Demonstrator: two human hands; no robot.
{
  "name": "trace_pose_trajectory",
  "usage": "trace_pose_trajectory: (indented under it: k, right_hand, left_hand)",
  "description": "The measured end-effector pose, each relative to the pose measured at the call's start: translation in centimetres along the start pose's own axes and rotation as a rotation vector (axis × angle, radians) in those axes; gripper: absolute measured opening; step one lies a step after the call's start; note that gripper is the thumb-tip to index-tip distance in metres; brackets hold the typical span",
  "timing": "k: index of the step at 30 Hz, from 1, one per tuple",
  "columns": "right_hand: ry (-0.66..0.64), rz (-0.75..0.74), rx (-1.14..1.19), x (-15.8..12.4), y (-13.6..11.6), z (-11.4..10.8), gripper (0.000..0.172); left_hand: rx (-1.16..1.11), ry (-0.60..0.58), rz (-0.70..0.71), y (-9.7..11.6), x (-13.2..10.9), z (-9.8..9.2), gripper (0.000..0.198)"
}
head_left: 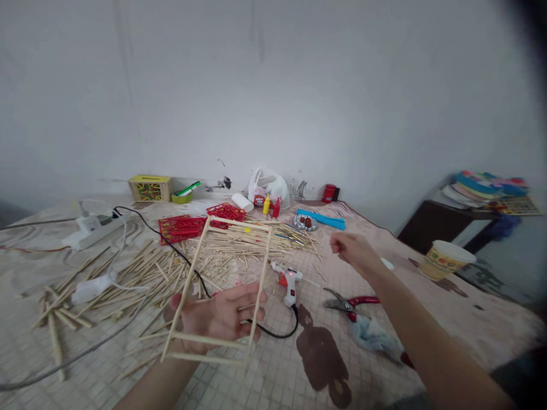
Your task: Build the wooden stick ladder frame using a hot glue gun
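A rectangular frame of thin wooden sticks (192,267) rests across my left hand (217,313), palm up, with the thumb at one long side and the fingertips at the other. Two sticks run close together across its near end. My right hand (352,250) is raised at the right with its fingers curled closed; whatever they hold, if anything, is hidden. Between the hands a white hot glue gun (290,285) lies on the table, a small red light lit and its black cord curving toward the left hand. Red-handled pruning shears (348,303) lie below the right hand.
Loose wooden sticks (141,273) cover the left and middle of the table. A power strip (96,232) with cables stands left. Behind are red lattice trays (182,229), small bottles (266,205) and a plastic bag (268,185). A paper cup (447,262) stands right.
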State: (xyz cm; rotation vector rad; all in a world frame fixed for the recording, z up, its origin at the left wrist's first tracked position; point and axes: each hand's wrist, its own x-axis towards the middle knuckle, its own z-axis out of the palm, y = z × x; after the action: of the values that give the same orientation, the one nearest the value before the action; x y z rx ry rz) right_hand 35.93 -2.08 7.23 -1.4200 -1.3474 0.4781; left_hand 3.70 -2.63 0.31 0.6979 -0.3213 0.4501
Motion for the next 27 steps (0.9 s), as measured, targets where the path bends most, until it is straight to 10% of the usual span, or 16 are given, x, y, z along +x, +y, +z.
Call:
trace_pose_trajectory:
  k: [12,21,27]
  right_hand:
    - [0.043,-0.095,-0.558,2.6,4.7,2.0,0.016]
    - [-0.103,-0.208,-0.405,0.2,0.2,5.2,0.039]
    - [-0.200,-0.253,0.045,-1.8,-3.7,6.8,0.024]
  left_hand:
    - [-0.091,-0.050,0.027,0.5,-0.2,-0.3,0.104]
    - [-0.001,0.039,0.036,0.2,0.2,0.0,0.106]
    - [0.067,0.043,0.019,0.0,0.2,-0.6,0.109]
